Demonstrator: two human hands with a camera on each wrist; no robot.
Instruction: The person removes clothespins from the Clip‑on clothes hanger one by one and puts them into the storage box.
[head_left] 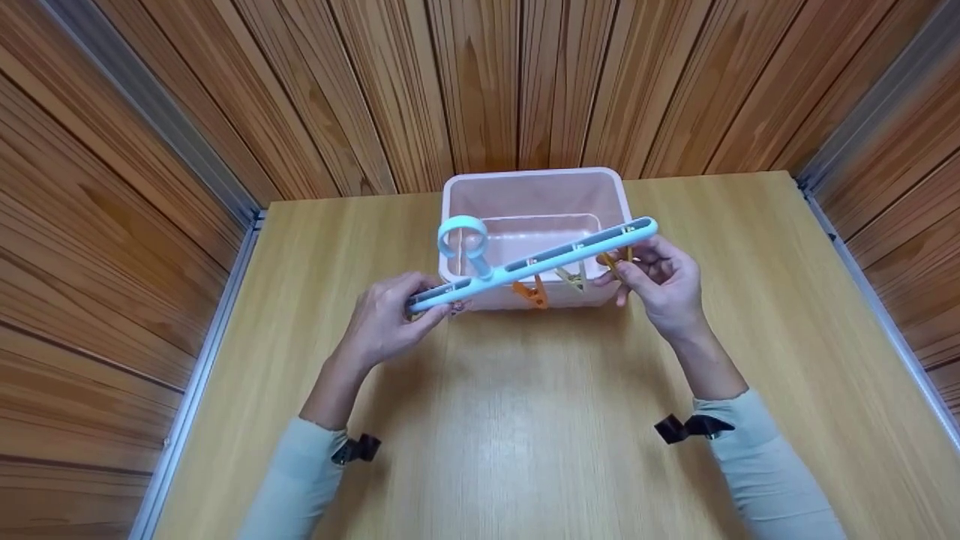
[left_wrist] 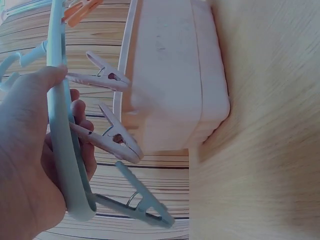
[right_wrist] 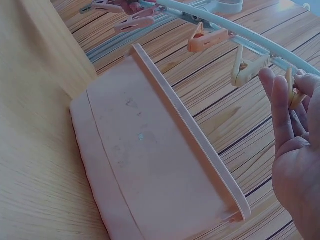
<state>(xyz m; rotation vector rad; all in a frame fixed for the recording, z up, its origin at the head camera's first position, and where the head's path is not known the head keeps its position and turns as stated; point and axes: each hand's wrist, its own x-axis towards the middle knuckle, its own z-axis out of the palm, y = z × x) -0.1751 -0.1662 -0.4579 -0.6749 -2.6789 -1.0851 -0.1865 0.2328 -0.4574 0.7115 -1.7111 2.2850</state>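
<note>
My left hand (head_left: pixel 386 319) grips the left end of a light blue clip hanger (head_left: pixel 555 259), thumb across the bar. The bar is tilted, its right end raised, and a round hook (head_left: pixel 463 225) stands up from it. At that right end, my right hand (head_left: pixel 666 289) pinches a yellow clothespin (right_wrist: pixel 294 97) between thumb and fingers. Beside it hang a pale yellow clothespin (right_wrist: pixel 250 71) and an orange clothespin (head_left: pixel 531 292). Near my left hand hang a pink clothespin (left_wrist: pixel 107 80), another pink clothespin (left_wrist: pixel 117 144) and a teal clothespin (left_wrist: pixel 145 206).
A pink plastic bin (head_left: pixel 532 175) stands at the table's back edge, just behind and below the hanger. The wooden tabletop (head_left: pixel 510 435) extends in front of it. Wood-plank walls (head_left: pixel 487 90) rise behind and at both sides, with metal rails along the side edges.
</note>
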